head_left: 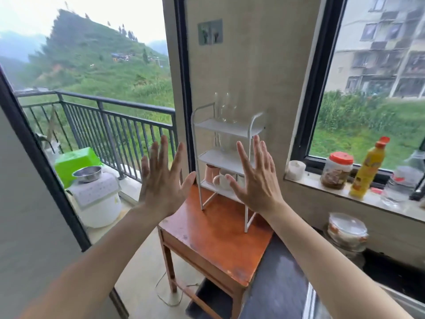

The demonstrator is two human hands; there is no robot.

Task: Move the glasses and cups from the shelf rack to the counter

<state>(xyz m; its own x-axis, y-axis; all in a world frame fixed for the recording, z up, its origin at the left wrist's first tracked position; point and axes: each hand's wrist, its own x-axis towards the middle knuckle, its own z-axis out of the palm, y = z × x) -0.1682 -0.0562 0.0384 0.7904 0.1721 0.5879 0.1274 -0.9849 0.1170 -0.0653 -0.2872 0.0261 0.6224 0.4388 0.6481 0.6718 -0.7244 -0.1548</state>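
A white three-tier shelf rack [249,132] stands on a small orange-brown wooden table [216,240]. Clear glasses [224,107] stand on its top tier, and another clear glass [222,142] is on the middle tier. On the bottom tier are a copper-coloured cup [210,173] and a white mug [222,180]. My left hand [161,183] is raised left of the rack, fingers spread, holding nothing. My right hand [255,178] is raised in front of the rack's lower tiers, fingers spread and empty, hiding part of them.
The dark counter [282,279] runs from the table's right side toward me. The window sill [377,199] holds a jar, a yellow bottle [368,169] and a clear bottle. Stacked bowls [347,231] sit below. A white cooker [96,199] and balcony railing are left.
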